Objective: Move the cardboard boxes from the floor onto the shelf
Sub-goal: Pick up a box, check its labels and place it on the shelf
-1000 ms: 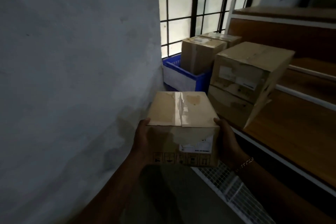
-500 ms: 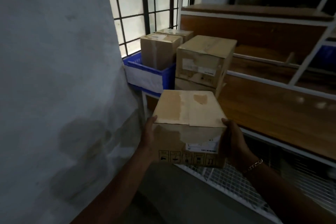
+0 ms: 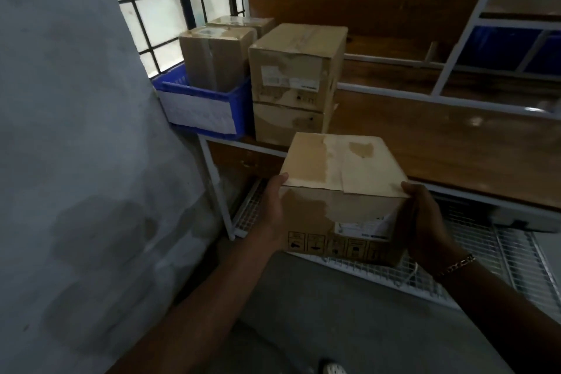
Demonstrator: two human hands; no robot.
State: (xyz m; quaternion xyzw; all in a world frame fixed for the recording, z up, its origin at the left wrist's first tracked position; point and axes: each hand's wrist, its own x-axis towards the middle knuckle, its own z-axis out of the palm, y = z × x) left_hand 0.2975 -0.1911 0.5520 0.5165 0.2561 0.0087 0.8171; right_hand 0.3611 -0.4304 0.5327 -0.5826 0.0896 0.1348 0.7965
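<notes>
Box [image 3: 340, 191] clamped between left hand [image 3: 273, 206] and right hand [image 3: 425, 218], seemingly off the shelf [image 3: 455, 143].

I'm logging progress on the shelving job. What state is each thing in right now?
Held box: taped shut, upright, in both hands, off the shelf.
Left hand: gripping the box's left side.
Right hand: gripping its right side.
Stacked boxes: closed, two high on the shelf.
Blue bin: on the shelf, holding closed boxes.
Shelf: mostly bare wood right of the stack.
</notes>
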